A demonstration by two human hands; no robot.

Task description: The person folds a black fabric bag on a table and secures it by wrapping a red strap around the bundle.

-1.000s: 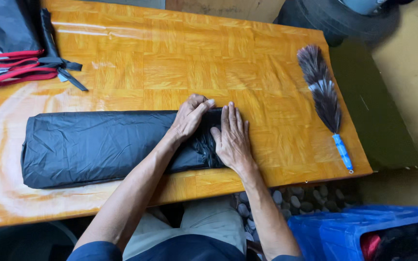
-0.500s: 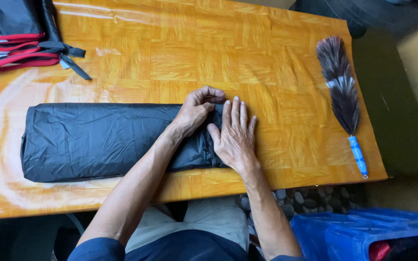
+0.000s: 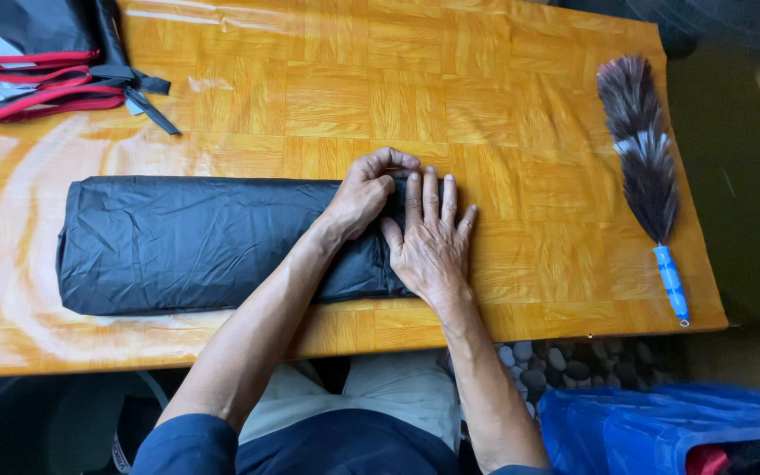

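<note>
Head view: black fabric point(image 3: 195, 242) under fingers point(image 3: 424, 198)

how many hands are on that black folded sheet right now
2. The left hand grips the black sheet at its right end, fingers curled; the right hand lies flat beside it, on the same end.

We see a wooden table point(image 3: 503, 114) with a glossy orange parquet-patterned top, its surface catching pale streaks of glare toward the left end. Lying directly on it, near the front edge, is a long folded black fabric bundle point(image 3: 195, 242), crinkled and running left to right. At the far left corner rests a black bag with red trim point(image 3: 28, 62), its dark straps trailing out onto the wood. Along the right end lies a dark feather duster point(image 3: 639, 158) with a blue handle, well apart from the bundle.
</note>
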